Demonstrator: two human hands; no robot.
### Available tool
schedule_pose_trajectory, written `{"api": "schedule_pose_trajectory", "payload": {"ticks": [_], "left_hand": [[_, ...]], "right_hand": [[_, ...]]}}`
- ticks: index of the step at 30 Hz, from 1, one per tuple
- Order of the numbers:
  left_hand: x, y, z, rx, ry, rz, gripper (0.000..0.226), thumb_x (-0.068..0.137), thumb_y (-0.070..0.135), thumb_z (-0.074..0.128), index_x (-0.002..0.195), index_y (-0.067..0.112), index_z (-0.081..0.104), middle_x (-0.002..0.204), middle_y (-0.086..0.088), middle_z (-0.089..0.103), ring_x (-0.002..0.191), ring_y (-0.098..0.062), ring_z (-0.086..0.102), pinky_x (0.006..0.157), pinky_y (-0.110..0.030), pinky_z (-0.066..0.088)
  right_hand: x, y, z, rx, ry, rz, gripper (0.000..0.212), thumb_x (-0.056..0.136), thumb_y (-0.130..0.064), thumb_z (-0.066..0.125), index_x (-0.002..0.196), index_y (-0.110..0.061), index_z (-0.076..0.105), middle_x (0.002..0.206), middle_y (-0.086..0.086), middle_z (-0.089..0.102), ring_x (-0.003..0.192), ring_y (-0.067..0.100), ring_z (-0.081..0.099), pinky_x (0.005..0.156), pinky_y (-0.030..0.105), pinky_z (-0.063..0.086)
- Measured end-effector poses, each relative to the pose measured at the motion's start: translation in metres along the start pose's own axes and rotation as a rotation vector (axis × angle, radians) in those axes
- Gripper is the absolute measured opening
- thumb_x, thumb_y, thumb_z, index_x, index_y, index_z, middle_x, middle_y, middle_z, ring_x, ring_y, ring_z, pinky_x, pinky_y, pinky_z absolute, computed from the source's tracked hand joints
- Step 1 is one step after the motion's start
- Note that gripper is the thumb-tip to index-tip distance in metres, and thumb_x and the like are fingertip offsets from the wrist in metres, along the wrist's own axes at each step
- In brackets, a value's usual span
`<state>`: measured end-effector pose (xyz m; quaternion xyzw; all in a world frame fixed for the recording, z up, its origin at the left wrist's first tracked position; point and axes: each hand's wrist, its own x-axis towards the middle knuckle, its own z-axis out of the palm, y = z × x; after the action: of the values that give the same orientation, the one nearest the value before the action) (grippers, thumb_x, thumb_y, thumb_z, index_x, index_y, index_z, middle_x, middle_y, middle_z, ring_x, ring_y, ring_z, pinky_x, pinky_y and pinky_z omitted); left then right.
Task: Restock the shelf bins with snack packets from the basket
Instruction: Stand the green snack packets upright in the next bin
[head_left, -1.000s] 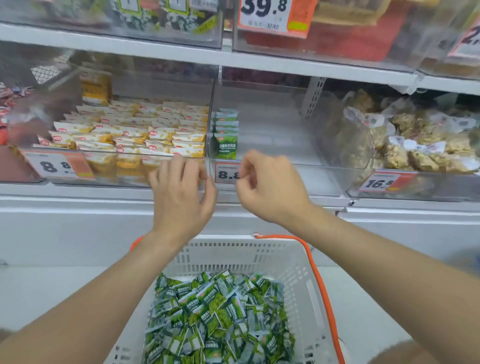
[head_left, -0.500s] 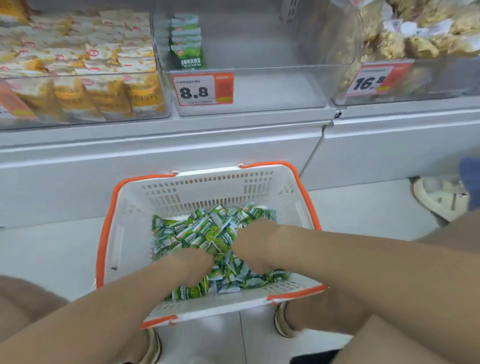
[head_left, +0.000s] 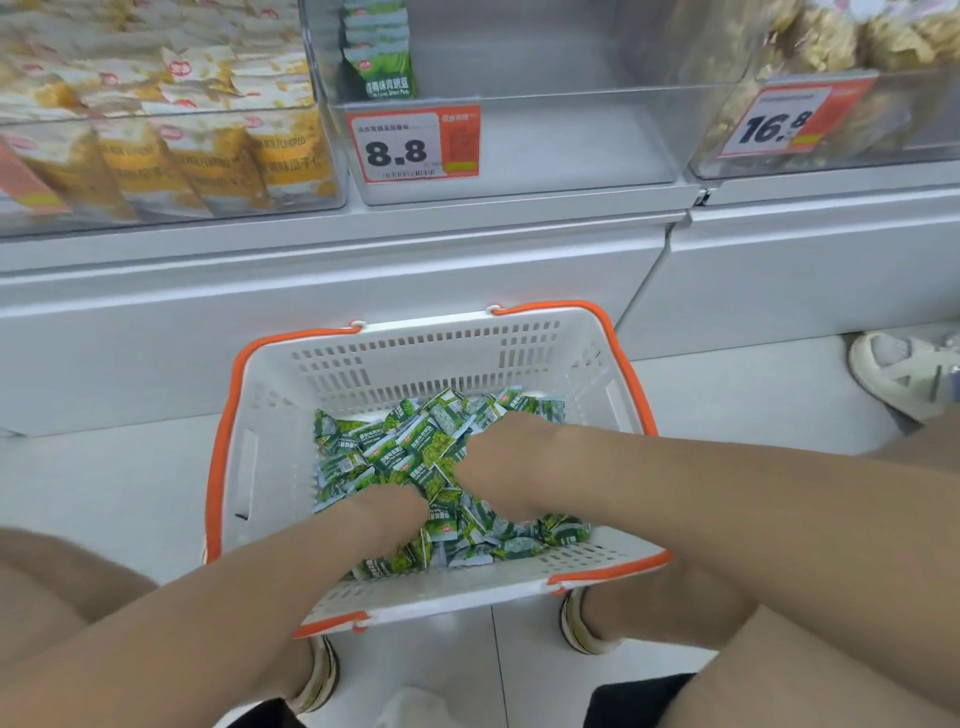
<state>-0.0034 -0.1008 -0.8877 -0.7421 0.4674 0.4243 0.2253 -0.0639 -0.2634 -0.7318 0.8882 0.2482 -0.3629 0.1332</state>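
Snack packets (head_left: 415, 457), small and green, are heaped loose in the bottom of the white basket (head_left: 426, 358), which is set on the floor (head_left: 130, 493) against the foot of the shelf (head_left: 363, 249). Both hands are sunk into the heap: the left hand (head_left: 387, 512) toward the near side, the right hand (head_left: 498, 457) just beside it and a little farther forward. The fingers of both are hidden among the packets, so it cannot be told whether anything is gripped or how far they are curled.

The clear bin (head_left: 571, 140) marked 8.8 is seen straight ahead of the basket's far wall and above it. Only a short row of green packets (head_left: 376, 67) is stood upright against its left wall; the rest of its bottom is bare.

The coming lift is judged to run up and forward with little sideways shift, and the right hand is judged the nearer to the bin. The heaped packets are pointed every way, so no common long axis can be given.
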Motion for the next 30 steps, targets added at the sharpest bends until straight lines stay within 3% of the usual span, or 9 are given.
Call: {"api": "schedule_pose_trajectory", "payload": {"ticks": [5, 10, 12, 15, 20, 22, 24, 27, 30], "left_hand": [[-0.014, -0.027, -0.029, -0.392, 0.116, -0.037, 0.009, 0.096, 0.012, 0.072, 0.104, 0.014, 0.072, 0.112, -0.001, 0.071, 0.098, -0.019, 0.065, 0.083, -0.028, 0.051], [-0.041, -0.048, -0.069, -1.002, 0.376, 0.012, 0.010, 0.097, 0.010, 0.073, 0.102, 0.010, 0.065, 0.108, -0.007, 0.068, 0.082, -0.022, 0.076, 0.076, -0.036, 0.065], [-0.060, -0.049, -0.089, -1.267, 0.508, 0.032, 0.014, 0.095, 0.004, 0.073, 0.106, 0.004, 0.064, 0.099, -0.015, 0.073, 0.086, -0.031, 0.078, 0.084, -0.042, 0.065], [-0.088, -0.045, -0.119, -1.593, 0.664, 0.122, 0.023, 0.095, -0.003, 0.071, 0.116, 0.003, 0.065, 0.099, -0.027, 0.075, 0.093, -0.037, 0.077, 0.088, -0.040, 0.064], [-0.128, -0.034, -0.158, -1.988, 0.780, 0.306, 0.033, 0.098, -0.012, 0.058, 0.127, 0.003, 0.061, 0.108, -0.022, 0.077, 0.099, -0.035, 0.077, 0.084, -0.035, 0.064], [-0.144, -0.032, -0.168, -2.029, 0.756, 0.345, 0.027, 0.097, -0.009, 0.060, 0.119, 0.005, 0.059, 0.114, -0.022, 0.076, 0.103, -0.037, 0.076, 0.085, -0.040, 0.064], [-0.158, -0.033, -0.173, -1.869, 0.746, 0.328, 0.028, 0.093, 0.001, 0.071, 0.118, 0.006, 0.060, 0.116, -0.018, 0.076, 0.107, -0.034, 0.075, 0.089, -0.045, 0.062], [-0.173, -0.033, -0.179, -1.633, 0.729, 0.346, 0.036, 0.088, 0.020, 0.079, 0.120, 0.007, 0.069, 0.114, -0.013, 0.077, 0.109, -0.029, 0.075, 0.092, -0.044, 0.061], [-0.182, -0.031, -0.187, -1.625, 0.777, 0.376, 0.039, 0.092, 0.034, 0.070, 0.115, 0.002, 0.068, 0.110, -0.014, 0.078, 0.096, -0.027, 0.076, 0.079, -0.037, 0.064]], "right_hand": [[0.000, 0.007, -0.009, 0.018, 0.025, 0.019, 0.009, 0.100, -0.005, 0.054, 0.105, -0.012, 0.055, 0.084, 0.003, 0.046, 0.064, 0.018, 0.049, 0.051, 0.032, 0.042], [-0.008, 0.024, -0.023, 0.207, 0.113, 0.154, 0.004, 0.102, -0.011, 0.056, 0.105, -0.012, 0.058, 0.089, 0.002, 0.050, 0.074, 0.021, 0.058, 0.055, 0.032, 0.043], [-0.016, 0.035, -0.030, 0.372, 0.170, 0.230, 0.016, 0.105, -0.026, 0.056, 0.107, -0.011, 0.058, 0.094, 0.003, 0.055, 0.089, 0.026, 0.062, 0.066, 0.035, 0.048], [-0.030, 0.054, -0.043, 0.596, 0.305, 0.320, 0.033, 0.100, -0.040, 0.061, 0.085, -0.013, 0.053, 0.083, 0.003, 0.055, 0.084, 0.026, 0.060, 0.070, 0.035, 0.048], [-0.046, 0.080, -0.065, 1.257, 0.702, 0.400, 0.022, 0.081, -0.027, 0.080, 0.087, -0.008, 0.071, 0.083, 0.013, 0.076, 0.074, 0.024, 0.069, 0.076, 0.048, 0.058], [-0.050, 0.084, -0.074, 1.501, 0.839, 0.348, 0.009, 0.084, -0.016, 0.077, 0.085, -0.012, 0.070, 0.084, 0.014, 0.076, 0.072, 0.022, 0.072, 0.078, 0.051, 0.060], [-0.052, 0.085, -0.083, 1.576, 0.973, 0.294, 0.008, 0.092, -0.012, 0.071, 0.097, -0.018, 0.069, 0.090, 0.011, 0.076, 0.074, 0.022, 0.076, 0.068, 0.041, 0.060], [-0.058, 0.092, -0.090, 1.257, 1.137, 0.275, 0.016, 0.096, -0.018, 0.067, 0.111, -0.025, 0.070, 0.088, -0.002, 0.073, 0.064, 0.014, 0.068, 0.060, 0.027, 0.050], [-0.063, 0.095, -0.094, 1.187, 1.184, 0.273, 0.021, 0.097, -0.022, 0.071, 0.116, -0.031, 0.071, 0.080, 0.001, 0.067, 0.058, 0.010, 0.056, 0.060, 0.034, 0.055]]}}
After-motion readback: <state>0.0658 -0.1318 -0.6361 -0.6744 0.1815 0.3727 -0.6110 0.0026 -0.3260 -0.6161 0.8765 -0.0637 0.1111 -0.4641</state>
